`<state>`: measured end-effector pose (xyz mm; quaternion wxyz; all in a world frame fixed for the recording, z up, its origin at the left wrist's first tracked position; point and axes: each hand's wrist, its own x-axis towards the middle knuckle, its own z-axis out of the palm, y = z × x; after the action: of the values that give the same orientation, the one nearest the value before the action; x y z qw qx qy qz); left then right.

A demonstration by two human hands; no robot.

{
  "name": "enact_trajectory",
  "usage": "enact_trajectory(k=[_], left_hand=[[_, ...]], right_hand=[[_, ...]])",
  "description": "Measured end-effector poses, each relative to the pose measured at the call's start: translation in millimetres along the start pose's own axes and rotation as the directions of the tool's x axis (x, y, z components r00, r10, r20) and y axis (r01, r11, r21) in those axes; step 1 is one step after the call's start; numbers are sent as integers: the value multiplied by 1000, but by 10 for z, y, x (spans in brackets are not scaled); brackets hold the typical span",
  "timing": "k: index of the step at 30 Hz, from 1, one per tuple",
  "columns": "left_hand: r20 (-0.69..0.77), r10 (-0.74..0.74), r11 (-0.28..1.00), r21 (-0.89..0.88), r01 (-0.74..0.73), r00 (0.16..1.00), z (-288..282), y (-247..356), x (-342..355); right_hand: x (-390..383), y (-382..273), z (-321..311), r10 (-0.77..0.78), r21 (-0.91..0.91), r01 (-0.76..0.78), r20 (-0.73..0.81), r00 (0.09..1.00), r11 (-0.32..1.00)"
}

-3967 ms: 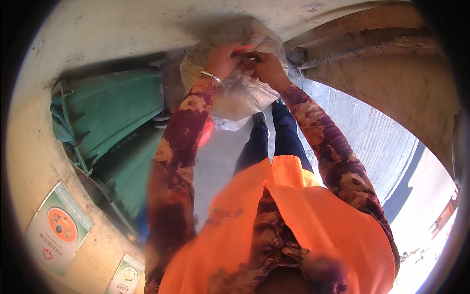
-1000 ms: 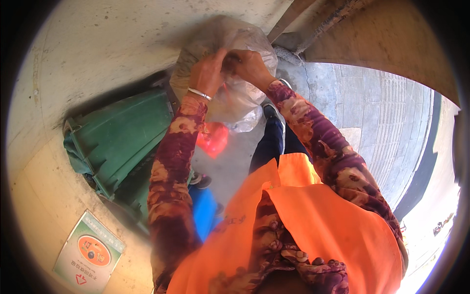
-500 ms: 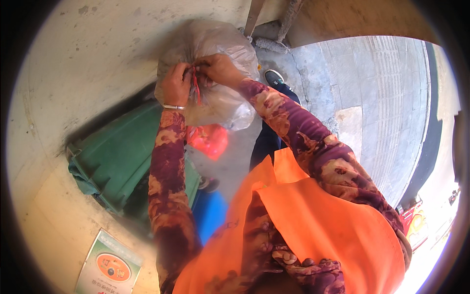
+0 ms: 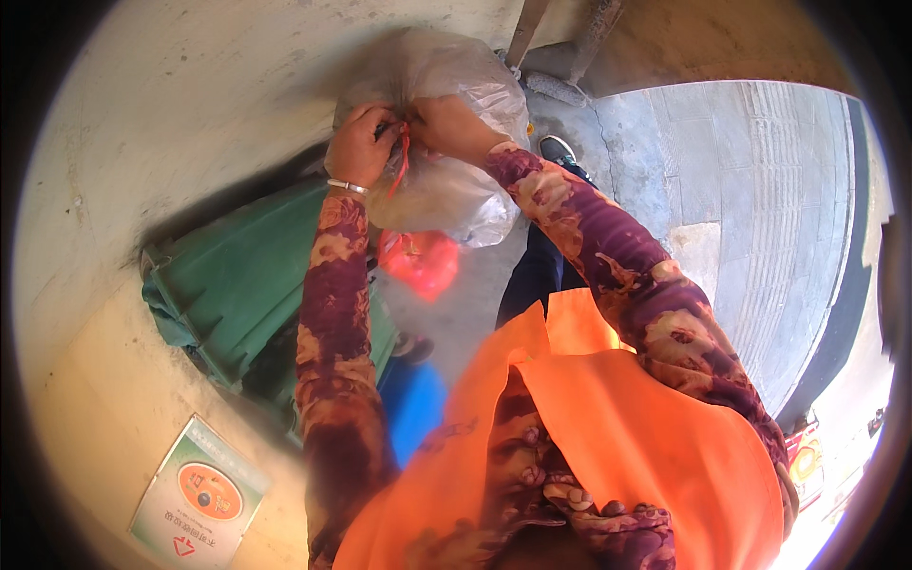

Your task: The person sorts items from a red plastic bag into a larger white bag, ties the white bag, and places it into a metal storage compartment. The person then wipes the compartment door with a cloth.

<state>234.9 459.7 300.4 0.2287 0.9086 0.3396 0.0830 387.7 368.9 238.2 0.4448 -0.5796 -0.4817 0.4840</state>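
A large, full, see-through plastic bag (image 4: 465, 204) bulges against the wall at the upper middle. Both of my hands meet at its gathered neck. My left hand (image 4: 359, 150) pinches there with bent fingers, a pale bracelet on the wrist. My right hand (image 4: 458, 128) is closed on the neck from the other side, its fingertips partly hidden. Between them a thin red string (image 4: 404, 161) hangs down from the neck. Just below the big bag lies a small red plastic bag (image 4: 420, 266) with something inside that I cannot make out.
A green bin (image 4: 242, 275) lies or leans along the wall at left. Something bright blue (image 4: 411, 404) shows beside my left forearm. A sign (image 4: 199, 496) is fixed on the wall. Past my shoe (image 4: 558, 149), grey paving (image 4: 741, 190) stretches right; posts (image 4: 527, 33) stand at the top.
The whole view has shifted, so the bag and my hands appear a little farther right. My fingers stay at the bag's neck, and the red string hangs at a slightly different slant.
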Motion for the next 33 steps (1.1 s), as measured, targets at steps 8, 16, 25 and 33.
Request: enact_trajectory(k=[8,16,25,33], left_hand=[[-43,-139,970,195,144,989,86,-309,-48],[13,-145,983,113,142,989,-11,172,-130],[51,-364,928,-68,367,930,-32,-104,-51],[10,-150,983,-105,150,989,192,1220,-783]], right_hand=[[-234,144,319,-80,-453,-14,-188,979,891],[-1275,212,-147,78,-168,-101,-138,987,981],[-3590,1069,-1308,599,167,-581,-345,723,797],[-5239,1562,-2005,758,252,-758,-480,441,601]])
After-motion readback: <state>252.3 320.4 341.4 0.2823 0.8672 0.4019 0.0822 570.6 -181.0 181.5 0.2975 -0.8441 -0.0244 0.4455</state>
